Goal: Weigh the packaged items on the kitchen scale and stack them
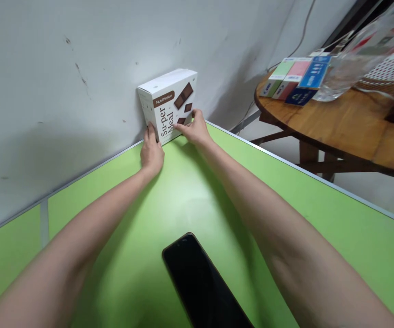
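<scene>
A white box (166, 105) with brown print and chocolate pictures stands upright at the far corner of the green table (183, 191), beside the wall. My left hand (152, 148) grips its lower left side, the fingertips against the side face. On the right, my right hand (195, 130) holds the lower right part, with the thumb on the printed front and the fingers at the right edge. A black phone (204, 287) lies on the table between my forearms, near the bottom of the view.
A pale wall (63, 82) runs along the table's far left edge. Beyond the right edge stands a round wooden table (347, 132) bearing several small boxes (296, 79), a clear plastic container (334, 82) and a white woven basket (391, 70). A cable hangs along the wall.
</scene>
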The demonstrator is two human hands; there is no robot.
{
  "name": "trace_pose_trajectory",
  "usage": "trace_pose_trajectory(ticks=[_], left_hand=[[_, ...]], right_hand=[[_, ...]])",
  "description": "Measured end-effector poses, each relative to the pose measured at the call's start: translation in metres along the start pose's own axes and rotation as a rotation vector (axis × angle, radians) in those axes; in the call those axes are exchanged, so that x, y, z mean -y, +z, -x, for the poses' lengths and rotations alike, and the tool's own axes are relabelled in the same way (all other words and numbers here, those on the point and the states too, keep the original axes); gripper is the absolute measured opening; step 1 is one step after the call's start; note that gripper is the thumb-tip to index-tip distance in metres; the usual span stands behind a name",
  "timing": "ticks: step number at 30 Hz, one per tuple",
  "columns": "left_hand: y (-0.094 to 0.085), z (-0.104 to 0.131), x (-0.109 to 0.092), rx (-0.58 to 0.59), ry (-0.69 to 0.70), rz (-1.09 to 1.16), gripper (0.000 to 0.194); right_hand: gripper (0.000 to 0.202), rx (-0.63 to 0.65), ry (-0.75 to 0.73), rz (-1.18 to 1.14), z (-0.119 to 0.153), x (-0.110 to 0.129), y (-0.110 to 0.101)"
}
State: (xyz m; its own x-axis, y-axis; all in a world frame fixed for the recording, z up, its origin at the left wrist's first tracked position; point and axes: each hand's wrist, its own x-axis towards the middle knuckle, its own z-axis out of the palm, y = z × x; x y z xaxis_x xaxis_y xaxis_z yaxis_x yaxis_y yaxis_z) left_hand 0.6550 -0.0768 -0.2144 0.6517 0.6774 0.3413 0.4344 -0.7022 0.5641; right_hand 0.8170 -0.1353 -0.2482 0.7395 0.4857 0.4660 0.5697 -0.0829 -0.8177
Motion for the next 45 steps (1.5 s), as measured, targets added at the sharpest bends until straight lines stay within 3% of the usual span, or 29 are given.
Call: trace_pose_trajectory(ticks=[6,17,24,33,40,45], left_hand=[[0.001,0.004,0.007,-0.016,0.07,0.045,0.065],[0.002,-0.002,0.014,-0.063,0.109,0.149,0.064],[0.002,0.0,0.016,-0.072,0.181,0.14,0.059],[-0.001,0.007,0.01,-0.046,0.265,0.179,0.063],[-0.001,0.002,0.007,-0.061,0.091,0.137,0.067],[0.002,-0.01,0.01,-0.081,-0.037,0.169,0.063]], right_hand=[[0.071,-0.022,0.139,-0.015,0.012,0.014,-0.006],[0.067,-0.056,0.092,-0.001,0.009,0.022,-0.008],[0.069,-0.075,0.06,-0.088,0.018,0.011,-0.004],[0.071,-0.061,0.067,-0.1,0.02,0.017,-0.009],[0.06,-0.069,0.08,-0.011,0.007,0.015,0.011],[0.067,-0.044,0.092,0.016,0.0,0.008,0.023]])
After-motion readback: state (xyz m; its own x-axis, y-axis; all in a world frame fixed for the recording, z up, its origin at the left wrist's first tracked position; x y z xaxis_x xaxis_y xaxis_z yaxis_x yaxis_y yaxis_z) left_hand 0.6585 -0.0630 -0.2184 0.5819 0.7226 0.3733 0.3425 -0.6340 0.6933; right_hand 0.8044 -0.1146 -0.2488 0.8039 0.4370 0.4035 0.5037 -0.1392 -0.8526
